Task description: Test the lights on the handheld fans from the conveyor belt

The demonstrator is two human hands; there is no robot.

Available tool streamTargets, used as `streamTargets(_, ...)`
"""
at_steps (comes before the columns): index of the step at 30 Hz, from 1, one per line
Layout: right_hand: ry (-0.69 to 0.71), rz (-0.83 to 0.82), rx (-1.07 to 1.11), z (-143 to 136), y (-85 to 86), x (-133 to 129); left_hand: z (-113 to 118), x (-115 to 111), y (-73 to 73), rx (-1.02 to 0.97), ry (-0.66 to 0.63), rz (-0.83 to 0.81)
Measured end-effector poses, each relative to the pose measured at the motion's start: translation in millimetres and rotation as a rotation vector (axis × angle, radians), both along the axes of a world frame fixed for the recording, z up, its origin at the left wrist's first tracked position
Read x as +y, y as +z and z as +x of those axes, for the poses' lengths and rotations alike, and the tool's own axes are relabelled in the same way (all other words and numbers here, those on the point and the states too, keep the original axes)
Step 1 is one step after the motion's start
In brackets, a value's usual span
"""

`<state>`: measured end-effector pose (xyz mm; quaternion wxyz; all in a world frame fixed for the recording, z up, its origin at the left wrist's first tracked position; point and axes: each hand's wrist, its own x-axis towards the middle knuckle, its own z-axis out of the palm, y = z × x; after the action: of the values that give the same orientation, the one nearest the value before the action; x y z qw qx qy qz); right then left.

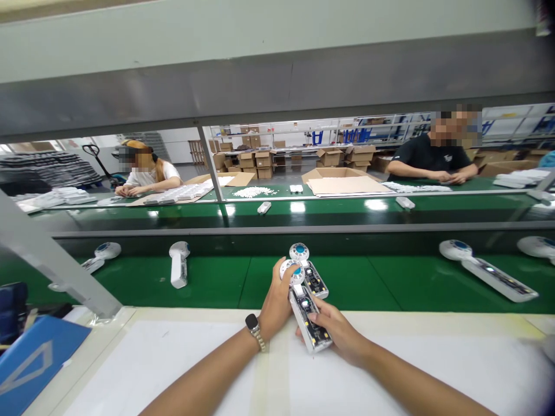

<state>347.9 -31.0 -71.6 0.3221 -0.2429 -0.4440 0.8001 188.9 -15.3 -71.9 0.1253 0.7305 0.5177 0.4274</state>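
Note:
Between my hands is a white handheld device (309,319) with a round head, a blue centre and an exposed circuit board along its body. My left hand (278,300), with a watch on the wrist, grips the round head. Around the lower end of the body, my right hand (340,332) has its thumb on the board side. Just behind it, a second such device (318,281) lies on the green belt, partly covered by the held one. Its board also faces up.
More devices lie along the green belt (217,283): one white device (178,268) at left, another (498,277) at right. A slanted metal post (56,248) and a blue folder (41,361) stand left. Two people work across the line, near an open carton (347,184). A shelf beam hangs overhead.

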Motion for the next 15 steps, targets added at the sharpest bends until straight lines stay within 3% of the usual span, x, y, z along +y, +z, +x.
streamTargets(15,0.028,0.083,0.056,0.7,-0.5,1.6,1.1,-1.0,2.1,0.049,0.01,0.043)
